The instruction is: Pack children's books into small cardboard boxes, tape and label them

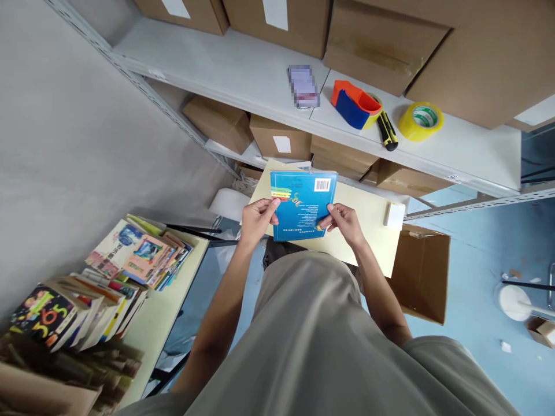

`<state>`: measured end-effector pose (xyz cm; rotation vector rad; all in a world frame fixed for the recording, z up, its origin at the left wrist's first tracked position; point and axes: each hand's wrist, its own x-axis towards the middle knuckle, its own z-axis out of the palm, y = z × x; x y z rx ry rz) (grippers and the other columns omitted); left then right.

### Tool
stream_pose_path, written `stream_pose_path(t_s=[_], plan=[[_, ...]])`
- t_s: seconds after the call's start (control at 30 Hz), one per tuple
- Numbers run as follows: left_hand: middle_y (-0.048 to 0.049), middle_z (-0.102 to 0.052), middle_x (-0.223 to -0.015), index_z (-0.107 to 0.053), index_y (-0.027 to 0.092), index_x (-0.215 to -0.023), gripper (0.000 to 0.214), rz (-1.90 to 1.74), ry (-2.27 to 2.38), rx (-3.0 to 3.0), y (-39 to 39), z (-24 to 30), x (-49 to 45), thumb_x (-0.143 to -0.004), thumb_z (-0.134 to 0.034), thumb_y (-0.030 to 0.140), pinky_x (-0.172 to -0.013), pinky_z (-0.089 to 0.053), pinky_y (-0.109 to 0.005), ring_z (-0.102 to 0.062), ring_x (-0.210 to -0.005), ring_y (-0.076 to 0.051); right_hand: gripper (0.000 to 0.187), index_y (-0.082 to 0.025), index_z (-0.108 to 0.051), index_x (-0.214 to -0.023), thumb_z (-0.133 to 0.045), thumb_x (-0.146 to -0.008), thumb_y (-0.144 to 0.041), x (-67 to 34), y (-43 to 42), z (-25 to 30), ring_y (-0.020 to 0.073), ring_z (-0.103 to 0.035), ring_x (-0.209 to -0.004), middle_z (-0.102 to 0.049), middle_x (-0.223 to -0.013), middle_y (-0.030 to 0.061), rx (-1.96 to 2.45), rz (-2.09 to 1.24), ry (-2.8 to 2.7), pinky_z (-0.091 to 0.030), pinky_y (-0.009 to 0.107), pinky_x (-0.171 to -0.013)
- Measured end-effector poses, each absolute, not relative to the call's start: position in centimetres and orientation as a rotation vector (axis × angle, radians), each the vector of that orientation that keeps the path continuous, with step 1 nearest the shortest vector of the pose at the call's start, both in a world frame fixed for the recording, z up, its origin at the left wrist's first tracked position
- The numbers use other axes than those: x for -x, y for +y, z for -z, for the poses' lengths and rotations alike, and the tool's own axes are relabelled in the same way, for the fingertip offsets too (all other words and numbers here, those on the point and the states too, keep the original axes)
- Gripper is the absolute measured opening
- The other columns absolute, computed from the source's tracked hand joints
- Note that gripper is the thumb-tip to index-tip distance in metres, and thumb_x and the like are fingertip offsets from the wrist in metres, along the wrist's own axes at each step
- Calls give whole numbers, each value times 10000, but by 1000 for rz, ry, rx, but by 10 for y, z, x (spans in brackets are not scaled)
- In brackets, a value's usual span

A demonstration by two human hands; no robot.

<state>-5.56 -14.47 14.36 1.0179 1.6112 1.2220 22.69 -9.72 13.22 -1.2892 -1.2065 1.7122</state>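
Note:
A blue book with a barcode on its back cover is held over a pale yellow table. My left hand grips the book's left edge with closed fingers. My right hand pinches its lower right edge. The book lies nearly flat, the back cover facing up.
A grey shelf ahead carries cardboard boxes, a red and blue tape dispenser, a utility knife and a yellow tape roll. Stacks of books lie on a table at left. An open cardboard box stands at right on the blue floor.

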Motion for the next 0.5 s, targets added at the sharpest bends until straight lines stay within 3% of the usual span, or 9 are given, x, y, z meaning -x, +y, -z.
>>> stream_pose_path(t_s=[0.1, 0.17, 0.27, 0.37, 0.43, 0.5], plan=[[-92, -794, -738, -775, 196, -832, 764, -1250, 1548, -1017, -146, -142, 61, -968, -666, 940, -739, -659, -332, -802, -740, -236, 826, -243, -703, -997, -627, -894, -1058, -230, -100, -125, 289, -877, -815, -906, -956, 152, 1281, -1776, -1123, -716, 384, -715], [-139, -862, -928, -823, 176, -968, 834, -1250, 1479, -971, -149, -137, 64, -1012, -551, 962, -846, -689, -373, -855, -950, -290, 825, -236, -752, -1102, -597, -941, -1030, -232, -103, -115, 315, -893, -933, -911, -1077, 157, 1285, -1777, -1109, -735, 430, -813], [-153, -888, -1213, -846, 163, -1286, 768, -1166, 1424, -946, -156, -115, 69, -964, -749, 853, -999, -677, -395, -840, -1170, -328, 754, -269, -763, -1360, -829, -903, -865, -230, -106, -93, 343, -880, -1119, -898, -1234, 109, 1280, -1757, -1107, -739, 480, -952], [-153, -879, -1314, -732, 183, -1552, 904, -1056, 1412, -853, -165, -76, 78, -815, -979, 644, -1075, -654, -425, -826, -1219, -340, 1093, -350, -512, -1733, -980, -806, -692, -220, -109, -61, 365, -838, -1267, -863, -1390, 68, 1254, -1807, -1034, -722, 553, -1061], [-175, -876, -1324, -745, 170, -1521, 902, -1017, 1412, -739, -169, -44, 85, -761, -1001, 583, -1092, -653, -468, -822, -1235, -363, 1190, -345, -446, -1778, -996, -771, -658, -210, -110, -37, 379, -827, -1284, -848, -1430, 78, 1283, -1848, -991, -714, 588, -1077], [-185, -876, -1316, -819, 159, -1362, 763, -993, 1397, -652, -170, -14, 94, -725, -996, 540, -1134, -640, -513, -812, -1278, -396, 1020, -288, -615, -1614, -993, -746, -667, -197, -111, -13, 394, -837, -1238, -859, -1394, 113, 1355, -1888, -982, -719, 592, -1046]])
